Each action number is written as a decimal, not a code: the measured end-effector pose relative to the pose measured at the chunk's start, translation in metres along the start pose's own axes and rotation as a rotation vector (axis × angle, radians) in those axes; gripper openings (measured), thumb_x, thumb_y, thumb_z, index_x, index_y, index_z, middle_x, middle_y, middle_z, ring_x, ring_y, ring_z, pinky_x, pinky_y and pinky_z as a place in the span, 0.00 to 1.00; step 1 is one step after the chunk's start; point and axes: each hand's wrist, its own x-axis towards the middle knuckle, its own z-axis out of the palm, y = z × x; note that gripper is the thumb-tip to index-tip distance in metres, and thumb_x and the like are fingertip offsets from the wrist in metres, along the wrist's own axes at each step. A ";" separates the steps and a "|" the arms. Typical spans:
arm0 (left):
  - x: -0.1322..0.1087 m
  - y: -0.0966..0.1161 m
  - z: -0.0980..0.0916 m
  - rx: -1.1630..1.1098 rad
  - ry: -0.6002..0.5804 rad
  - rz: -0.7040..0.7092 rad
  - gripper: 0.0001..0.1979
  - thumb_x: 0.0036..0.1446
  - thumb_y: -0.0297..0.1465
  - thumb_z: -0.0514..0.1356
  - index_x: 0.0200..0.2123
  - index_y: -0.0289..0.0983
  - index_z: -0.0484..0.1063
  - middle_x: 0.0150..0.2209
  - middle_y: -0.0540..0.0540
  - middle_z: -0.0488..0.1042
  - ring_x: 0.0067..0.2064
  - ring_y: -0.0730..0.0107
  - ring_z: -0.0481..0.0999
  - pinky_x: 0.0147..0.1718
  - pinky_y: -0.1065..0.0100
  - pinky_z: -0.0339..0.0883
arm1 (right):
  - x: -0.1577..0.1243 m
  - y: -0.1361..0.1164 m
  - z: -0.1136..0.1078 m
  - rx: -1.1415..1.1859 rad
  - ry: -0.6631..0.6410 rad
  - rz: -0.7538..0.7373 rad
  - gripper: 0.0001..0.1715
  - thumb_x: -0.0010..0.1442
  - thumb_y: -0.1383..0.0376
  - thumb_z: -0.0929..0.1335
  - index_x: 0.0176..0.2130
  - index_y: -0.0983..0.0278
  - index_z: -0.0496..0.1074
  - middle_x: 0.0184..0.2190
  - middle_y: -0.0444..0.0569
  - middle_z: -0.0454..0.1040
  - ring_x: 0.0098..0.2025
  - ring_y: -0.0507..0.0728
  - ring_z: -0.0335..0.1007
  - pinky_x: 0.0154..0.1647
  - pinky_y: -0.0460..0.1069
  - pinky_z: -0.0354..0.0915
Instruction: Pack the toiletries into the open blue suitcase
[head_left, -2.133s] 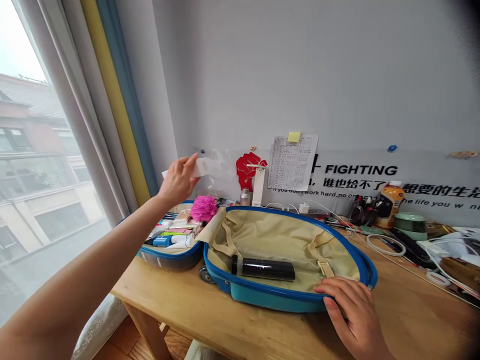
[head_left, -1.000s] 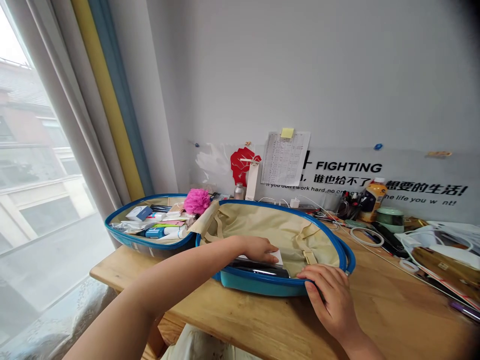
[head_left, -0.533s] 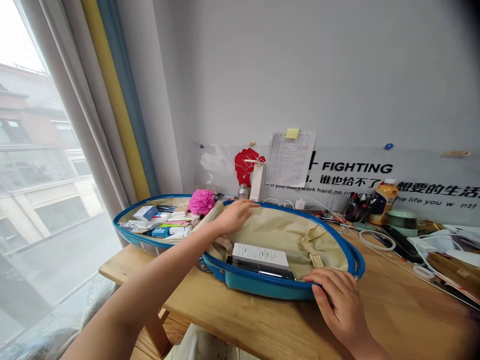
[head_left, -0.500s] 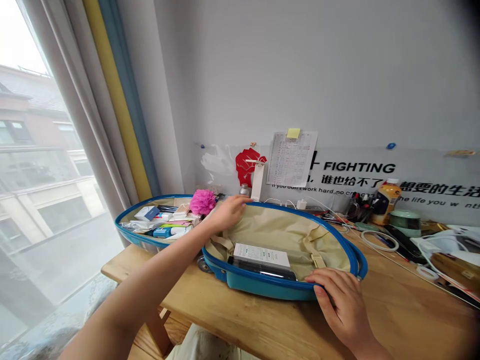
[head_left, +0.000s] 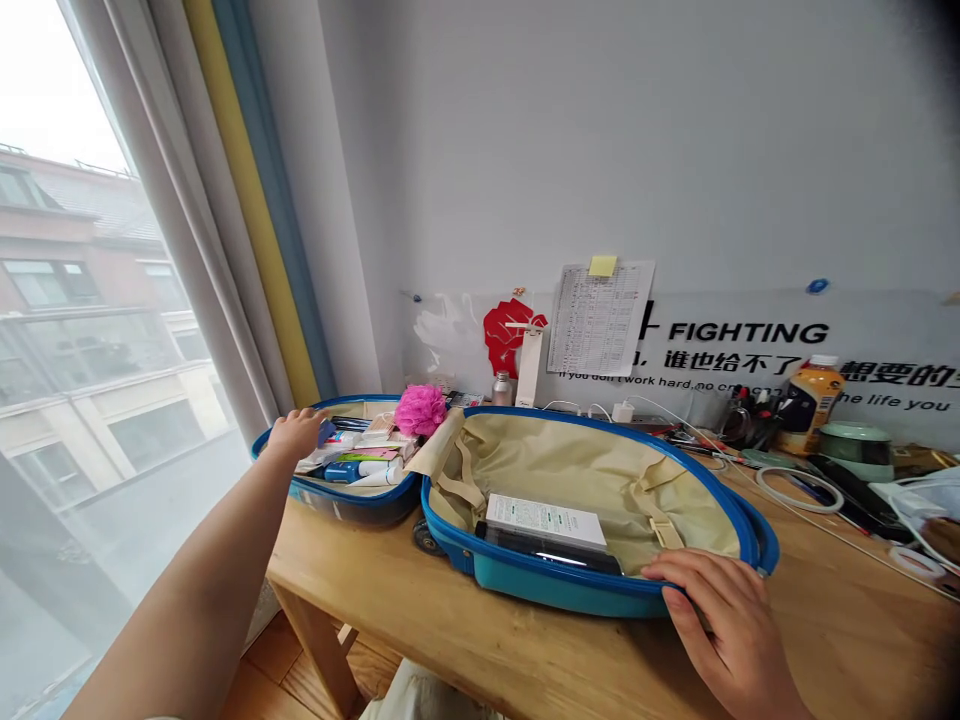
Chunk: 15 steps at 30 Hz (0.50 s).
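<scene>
An open blue hard-shell suitcase (head_left: 540, 592) with beige lining lies on the wooden table. My left hand (head_left: 296, 434) reaches over its left half, beside a small dark-blue and white box (head_left: 327, 432) that it partly covers. Those fingers bend down out of sight, so their hold is hidden. The right half's front rim is gripped by my right hand (head_left: 720, 610), fingers over the edge and thumb outside. Inside that half are a white printed box (head_left: 546, 522) and a dark, glossy long object (head_left: 551, 548). A pink bath puff (head_left: 420, 410) and a blue bottle (head_left: 342, 472) lie in the left half.
Behind the suitcase stand a small metallic bottle (head_left: 502, 388) and a white upright stand (head_left: 530, 370). To the right are a coiled white cable (head_left: 799, 490), an orange-labelled bottle (head_left: 814, 405) and a green-lidded container (head_left: 855, 450). A curtained window borders the left side.
My left hand has moved left from the suitcase's middle to its left half. My right hand stays on the front rim. The view has shifted slightly.
</scene>
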 end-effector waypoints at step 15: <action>0.018 -0.014 0.005 0.175 -0.065 0.127 0.18 0.59 0.34 0.60 0.51 0.34 0.69 0.54 0.40 0.71 0.59 0.56 0.67 0.55 0.51 0.60 | -0.003 -0.007 0.001 0.052 -0.004 0.129 0.15 0.66 0.57 0.60 0.36 0.57 0.73 0.33 0.46 0.76 0.39 0.56 0.70 0.44 0.53 0.57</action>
